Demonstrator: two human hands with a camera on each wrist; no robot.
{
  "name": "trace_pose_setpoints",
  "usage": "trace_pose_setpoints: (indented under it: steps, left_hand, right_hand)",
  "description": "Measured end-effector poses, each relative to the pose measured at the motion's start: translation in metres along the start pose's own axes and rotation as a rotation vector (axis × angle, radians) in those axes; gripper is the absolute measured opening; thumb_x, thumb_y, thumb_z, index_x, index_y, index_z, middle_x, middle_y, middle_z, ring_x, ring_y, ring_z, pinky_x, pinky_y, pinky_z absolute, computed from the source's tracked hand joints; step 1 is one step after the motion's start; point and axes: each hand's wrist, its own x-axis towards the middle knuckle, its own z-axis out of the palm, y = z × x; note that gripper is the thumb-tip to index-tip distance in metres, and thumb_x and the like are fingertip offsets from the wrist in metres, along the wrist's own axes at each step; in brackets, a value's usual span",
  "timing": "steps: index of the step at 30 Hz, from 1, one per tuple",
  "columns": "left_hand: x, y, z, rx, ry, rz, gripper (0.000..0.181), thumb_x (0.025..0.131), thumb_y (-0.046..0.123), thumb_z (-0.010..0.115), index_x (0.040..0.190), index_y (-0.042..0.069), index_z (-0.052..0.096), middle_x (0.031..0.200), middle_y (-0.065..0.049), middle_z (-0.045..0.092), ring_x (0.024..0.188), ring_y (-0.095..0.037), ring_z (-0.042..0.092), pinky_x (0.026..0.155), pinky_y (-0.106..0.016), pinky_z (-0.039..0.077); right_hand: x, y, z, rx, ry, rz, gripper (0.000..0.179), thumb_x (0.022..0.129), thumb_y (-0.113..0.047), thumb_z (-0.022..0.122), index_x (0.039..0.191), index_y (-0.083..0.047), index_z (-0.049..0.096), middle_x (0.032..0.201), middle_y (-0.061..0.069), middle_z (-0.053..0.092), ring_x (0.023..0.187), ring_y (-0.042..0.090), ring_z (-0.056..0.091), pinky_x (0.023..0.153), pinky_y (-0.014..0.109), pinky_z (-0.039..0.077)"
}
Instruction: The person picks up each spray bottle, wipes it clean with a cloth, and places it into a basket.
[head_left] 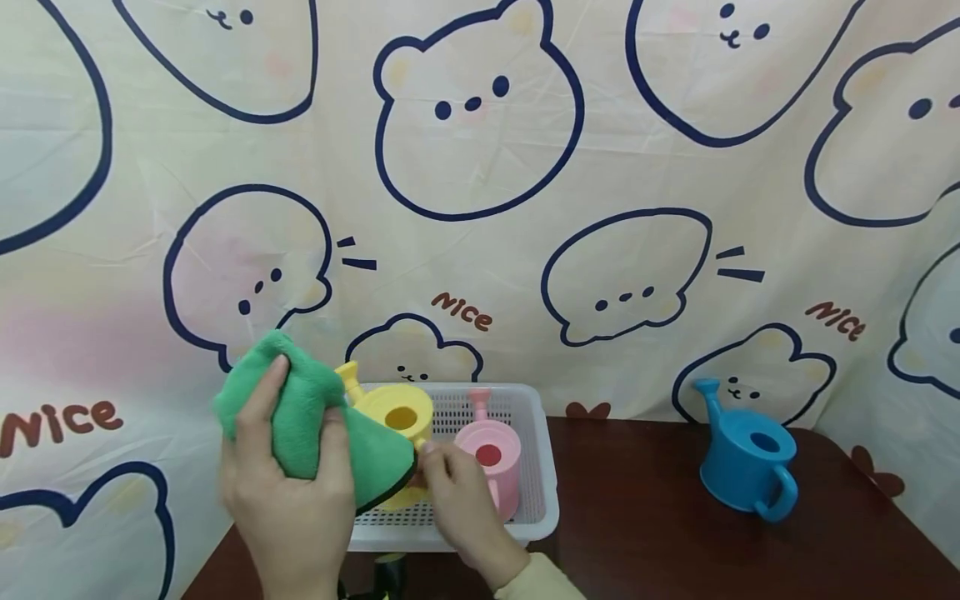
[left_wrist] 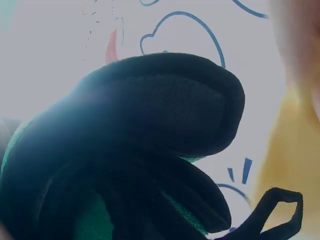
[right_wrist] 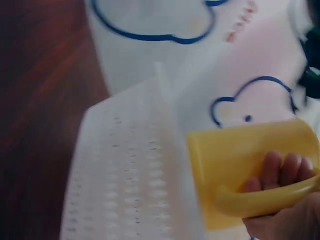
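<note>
My left hand (head_left: 292, 517) grips a bunched green cloth (head_left: 296, 433) with black edging. Backlit in the left wrist view, the cloth (left_wrist: 165, 110) looks nearly black, and a small hanging loop (left_wrist: 296, 220) sticks out. With its fingers curled through the handle, my right hand (head_left: 468, 504) holds a yellow watering can (head_left: 422, 408). The can's spout points up and left, and the cloth overlaps its lower body in the head view. Beyond the right hand, a pink watering can (head_left: 510, 458) stands in a white perforated basket (head_left: 546, 500).
A blue watering can (head_left: 731, 467) stands on the dark brown table (head_left: 622, 517) at the right. Behind the table hangs a pale curtain (head_left: 480, 258) printed with cartoon animals. The basket's wall (right_wrist: 125, 165) rises close beside the yellow can in the right wrist view.
</note>
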Motion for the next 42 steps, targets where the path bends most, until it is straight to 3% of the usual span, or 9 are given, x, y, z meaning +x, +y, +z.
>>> trace_pose_setpoints:
  steps: [8,13,16,22,27,30,33,36,42]
  left_hand:
    - [-0.006,0.004,0.009,-0.009,-0.036,-0.005,0.064,0.090,0.000,0.075,0.148,0.023,0.062,0.145,-0.019,0.061,0.125,-0.032,0.062,0.101,-0.037,0.055]
    - [-0.008,0.004,0.013,-0.026,-0.035,-0.006,0.064,0.089,-0.001,0.074,0.147,0.023,0.062,0.144,-0.019,0.062,0.123,-0.030,0.062,0.097,-0.022,0.049]
    - [-0.009,0.004,0.014,-0.042,-0.035,-0.012,0.064,0.088,-0.002,0.074,0.147,0.021,0.063,0.143,-0.020,0.062,0.122,-0.030,0.062,0.098,-0.037,0.055]
    - [-0.011,0.004,0.016,-0.056,-0.050,-0.014,0.064,0.088,-0.003,0.075,0.146,0.019,0.062,0.140,-0.019,0.063,0.119,-0.028,0.061,0.100,-0.043,0.058]
    - [-0.012,0.005,0.016,-0.045,-0.079,-0.024,0.065,0.088,-0.002,0.075,0.147,0.023,0.063,0.143,-0.019,0.062,0.119,-0.026,0.060,0.099,-0.024,0.051]
    - [-0.012,0.007,0.018,-0.054,-0.089,-0.026,0.065,0.088,-0.002,0.075,0.146,0.023,0.063,0.142,-0.019,0.062,0.121,-0.030,0.059,0.096,-0.037,0.053]
    - [-0.012,0.008,0.021,-0.077,-0.105,-0.022,0.065,0.087,-0.003,0.075,0.146,0.021,0.063,0.142,-0.019,0.063,0.123,-0.037,0.060,0.096,-0.060,0.056]
    - [-0.013,0.008,0.024,-0.092,-0.129,-0.015,0.066,0.087,-0.004,0.076,0.146,0.021,0.062,0.142,-0.020,0.062,0.124,-0.040,0.061,0.093,-0.074,0.054]
    - [-0.018,0.008,0.034,-0.138,-0.185,0.027,0.066,0.086,-0.004,0.077,0.146,0.019,0.062,0.142,-0.024,0.060,0.122,-0.046,0.062,0.089,-0.078,0.053]
  right_hand:
    - [0.005,0.020,0.006,-0.203,-0.002,0.070,0.030,0.094,-0.019,0.063,0.068,-0.004,0.068,0.064,-0.007,0.052,0.064,0.007,0.046,0.053,0.022,0.037]
    - [0.005,0.023,0.002,-0.403,-0.011,0.090,0.045,0.094,-0.017,0.062,0.053,-0.017,0.045,0.048,-0.012,0.035,0.045,0.004,0.034,0.042,0.019,0.024]
    - [0.003,0.024,0.000,-0.589,-0.023,0.018,0.051,0.097,-0.017,0.063,0.050,-0.018,0.042,0.042,-0.013,0.033,0.037,0.001,0.032,0.037,0.017,0.021]
    - [-0.004,0.027,-0.004,-0.781,-0.042,0.008,0.043,0.097,-0.024,0.068,0.058,-0.011,0.057,0.047,-0.003,0.045,0.041,0.010,0.044,0.039,0.021,0.034]
    - [-0.014,0.023,-0.013,-0.788,-0.051,-0.100,0.041,0.100,-0.025,0.068,0.061,-0.012,0.062,0.053,-0.007,0.053,0.049,0.006,0.050,0.045,0.020,0.042]
    - [-0.023,0.012,-0.037,-0.779,0.104,-0.271,0.035,0.100,-0.021,0.067,0.066,-0.016,0.065,0.058,-0.009,0.057,0.056,0.001,0.050,0.050,0.019,0.043]
    - [-0.027,0.003,-0.081,-0.758,0.399,-0.417,0.015,0.097,-0.014,0.070,0.083,-0.014,0.075,0.075,-0.004,0.072,0.069,0.004,0.063,0.061,0.021,0.052]
    - [-0.027,0.005,-0.142,-0.730,0.676,-0.396,0.009,0.098,-0.011,0.070,0.097,-0.007,0.077,0.087,0.005,0.077,0.076,0.014,0.069,0.067,0.024,0.053]
    - [-0.039,0.035,-0.268,-0.618,1.066,-0.117,0.038,0.102,-0.018,0.065,0.130,0.006,0.060,0.121,0.027,0.061,0.110,0.039,0.055,0.090,0.042,0.040]
